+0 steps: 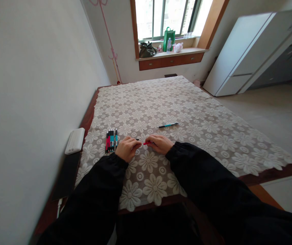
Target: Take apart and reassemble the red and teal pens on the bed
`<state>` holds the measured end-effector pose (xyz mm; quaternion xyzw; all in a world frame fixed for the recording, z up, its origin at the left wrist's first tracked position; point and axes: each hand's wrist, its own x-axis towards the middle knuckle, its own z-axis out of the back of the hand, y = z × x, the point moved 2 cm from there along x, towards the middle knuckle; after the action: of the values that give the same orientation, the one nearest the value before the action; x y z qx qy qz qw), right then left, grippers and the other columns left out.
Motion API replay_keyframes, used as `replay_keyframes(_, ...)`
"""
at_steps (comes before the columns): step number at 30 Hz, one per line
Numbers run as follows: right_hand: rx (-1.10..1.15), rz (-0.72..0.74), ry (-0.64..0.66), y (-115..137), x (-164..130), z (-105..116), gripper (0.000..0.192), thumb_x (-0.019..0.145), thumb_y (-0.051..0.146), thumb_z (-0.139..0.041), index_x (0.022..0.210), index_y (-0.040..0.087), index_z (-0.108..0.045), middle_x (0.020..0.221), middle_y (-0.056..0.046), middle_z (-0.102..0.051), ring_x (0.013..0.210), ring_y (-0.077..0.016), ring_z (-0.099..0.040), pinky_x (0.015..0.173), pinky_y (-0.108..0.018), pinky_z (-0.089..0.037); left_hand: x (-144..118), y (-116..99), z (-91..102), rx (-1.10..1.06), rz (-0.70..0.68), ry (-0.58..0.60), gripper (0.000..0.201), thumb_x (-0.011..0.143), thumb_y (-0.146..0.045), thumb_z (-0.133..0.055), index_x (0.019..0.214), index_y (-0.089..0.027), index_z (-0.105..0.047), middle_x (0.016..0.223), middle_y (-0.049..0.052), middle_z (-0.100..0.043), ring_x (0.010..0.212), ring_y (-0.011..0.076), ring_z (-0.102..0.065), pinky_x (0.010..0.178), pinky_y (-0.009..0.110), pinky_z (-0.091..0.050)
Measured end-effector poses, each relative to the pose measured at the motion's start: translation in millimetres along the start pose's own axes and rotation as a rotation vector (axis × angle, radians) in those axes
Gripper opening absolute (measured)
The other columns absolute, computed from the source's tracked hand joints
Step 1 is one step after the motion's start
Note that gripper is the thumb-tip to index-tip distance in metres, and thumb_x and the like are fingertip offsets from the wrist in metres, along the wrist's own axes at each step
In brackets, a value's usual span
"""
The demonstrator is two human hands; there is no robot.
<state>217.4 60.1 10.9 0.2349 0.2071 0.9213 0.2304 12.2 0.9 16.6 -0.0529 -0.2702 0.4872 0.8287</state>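
My left hand (127,148) is closed, its fingertips pinched on a slim pen part whose dark end shows past the fingers; most of it is hidden. Facing it a short gap away, my right hand (160,144) is closed on a red pen barrel (146,143), its end pointing toward the left fingertips. Just left of my left hand, several pens (111,139) with red or teal barrels and black grips lie side by side. One teal and black pen (168,125) lies by itself beyond my right hand.
A floral lace cloth (155,189) covers the dark wooden table. Along the left wall are a white box-shaped device (75,141), a black flat panel (66,177) and a white cable plug (59,203). Bags stand on the windowsill (187,51); a white fridge (238,51) is at right.
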Motion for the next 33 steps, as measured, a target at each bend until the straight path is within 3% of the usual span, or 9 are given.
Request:
replay_keyframes(8, -0.032, -0.031, 0.026, -0.5, 1.1, 1.1, 0.009, 0.096, 0.023, -0.053, 0.098, 0.019, -0.062, 0.092, -0.006, -0.066, 0.083, -0.0171, -0.060, 0.074, -0.026, -0.043, 0.3, 0.2, 1.7, 0.000, 0.042, -0.033, 0.013, 0.093, -0.027, -0.059, 0.092, -0.023, -0.071, 0.087, 0.002, -0.072, 0.087, 0.0196, -0.059, 0.078, 0.032, -0.049)
replay_keyframes(23, -0.053, 0.079, -0.016, 1.4, 0.2, -0.9, 0.020, 0.099, 0.030, -0.048, 0.102, 0.019, -0.064, 0.091, -0.007, -0.068, 0.082, -0.0173, -0.061, 0.073, -0.027, -0.045, 2.4, -7.3, 3.9, -0.036, 0.086, -0.028, 0.010, 0.089, -0.024, -0.063, 0.088, -0.022, -0.072, 0.080, 0.003, -0.070, 0.082, 0.0201, -0.057, 0.076, 0.033, -0.048)
replay_keyframes(33, -0.083, 0.003, 0.007, -0.2, 0.6, 1.1, 0.016, 0.098, 0.027, -0.051, 0.101, 0.020, -0.066, 0.089, -0.006, -0.066, 0.083, -0.0171, -0.060, 0.072, -0.027, -0.042, 0.2, -4.1, 0.5, -0.019, 0.150, -0.022, 0.010, 0.087, -0.021, -0.063, 0.088, -0.022, -0.073, 0.083, 0.003, -0.071, 0.085, 0.0211, -0.058, 0.078, 0.036, -0.048)
